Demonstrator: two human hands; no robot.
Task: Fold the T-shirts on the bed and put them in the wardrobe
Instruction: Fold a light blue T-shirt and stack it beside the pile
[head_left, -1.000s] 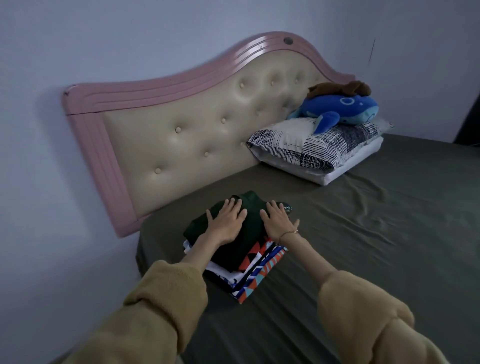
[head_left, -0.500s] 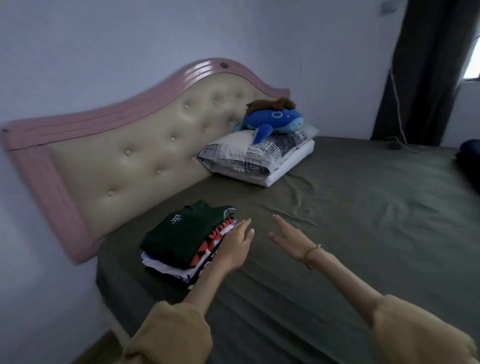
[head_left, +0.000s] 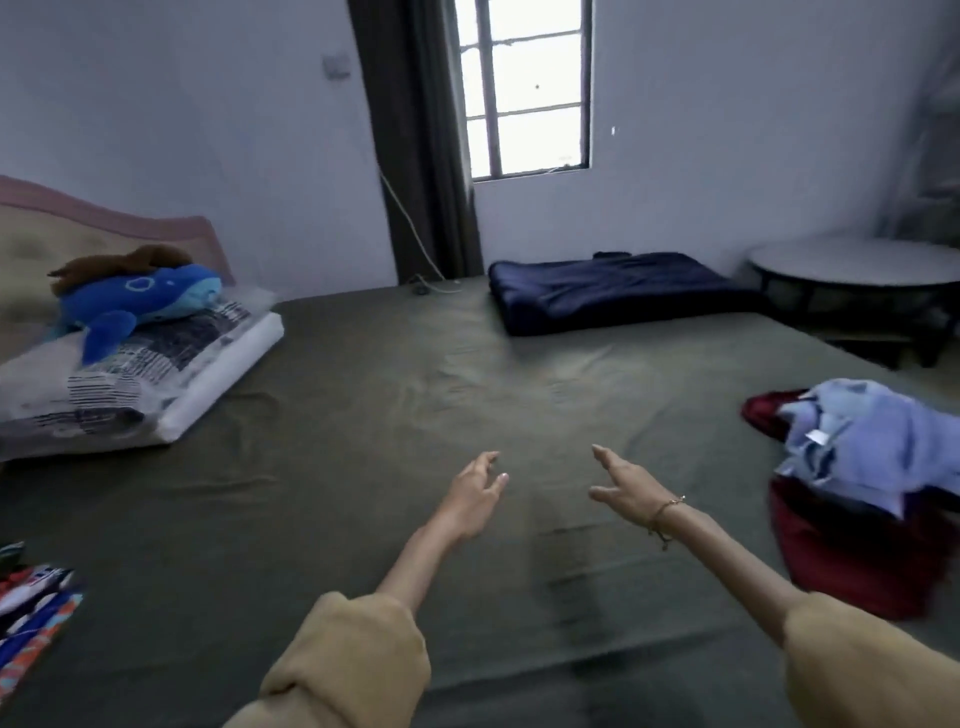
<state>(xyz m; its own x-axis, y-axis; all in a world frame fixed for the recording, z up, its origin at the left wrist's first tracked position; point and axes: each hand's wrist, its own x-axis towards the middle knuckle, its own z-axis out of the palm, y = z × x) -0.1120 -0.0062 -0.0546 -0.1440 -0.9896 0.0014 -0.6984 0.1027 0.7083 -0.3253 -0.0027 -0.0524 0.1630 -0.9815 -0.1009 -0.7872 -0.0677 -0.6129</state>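
My left hand (head_left: 475, 493) and my right hand (head_left: 623, 486) hover over the middle of the olive-green bed (head_left: 389, 415), palms facing each other, fingers relaxed, holding nothing. A heap of unfolded clothes lies at the right edge: a light blue shirt (head_left: 878, 441) on top of a dark red garment (head_left: 852, 551). The stack of folded T-shirts (head_left: 31, 608) shows only partly at the lower left edge, well away from both hands.
A pillow (head_left: 130, 379) with a blue whale plush (head_left: 135, 296) lies by the pink headboard (head_left: 104, 218) at left. A folded navy blanket (head_left: 613, 288) sits at the bed's far side under the window. A round dark table (head_left: 857, 275) stands at far right.
The view has swung right, away from the folded stack. Both hands left the stack and now hang open over the bed's middle. The unfolded heap has come into sight.
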